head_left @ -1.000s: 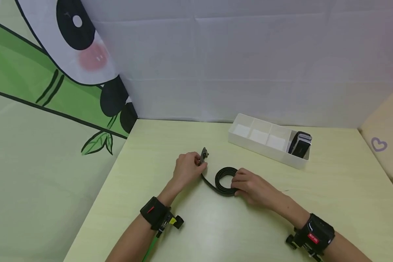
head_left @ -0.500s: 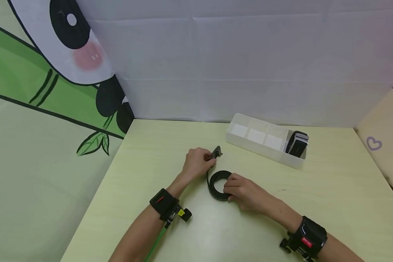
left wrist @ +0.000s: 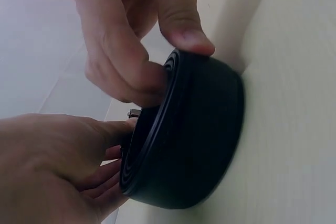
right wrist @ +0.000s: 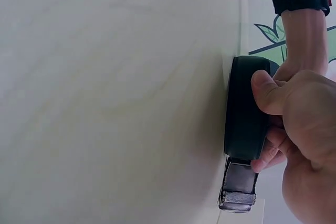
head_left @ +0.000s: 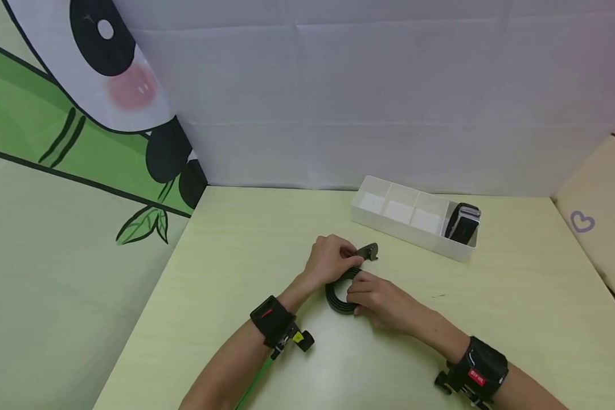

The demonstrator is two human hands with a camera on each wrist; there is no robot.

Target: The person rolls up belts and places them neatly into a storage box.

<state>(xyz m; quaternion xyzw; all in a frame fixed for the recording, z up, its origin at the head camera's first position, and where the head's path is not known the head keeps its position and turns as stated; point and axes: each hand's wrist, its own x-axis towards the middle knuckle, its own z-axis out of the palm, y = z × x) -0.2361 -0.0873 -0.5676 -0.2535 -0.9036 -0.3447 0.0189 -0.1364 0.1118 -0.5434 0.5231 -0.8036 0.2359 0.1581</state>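
A dark belt [head_left: 333,298] lies coiled on its edge on the table, between both hands. Its metal buckle [head_left: 369,251] sticks out to the right past the left fingertips. The left hand [head_left: 333,259] pinches the belt's buckle end at the far side of the coil. On the near right side, the right hand [head_left: 379,299] grips the coil, thumb [right wrist: 264,85] outside and fingers inside the ring. In the left wrist view the wound layers of the belt [left wrist: 194,135] show along its edge. The right wrist view has the buckle [right wrist: 239,182] lying close against the coil.
A white divided box [head_left: 405,231] stands behind the hands toward the right. In its right end compartment sits a black rolled item [head_left: 463,224] with a silvery part, resembling another belt. A printed cloth [head_left: 389,85] hangs along the table's back edge.
The left hand has moved right, bringing the buckle end round the far side of the coil so the loose length is wound up. The right hand has shifted slightly left with the coil.
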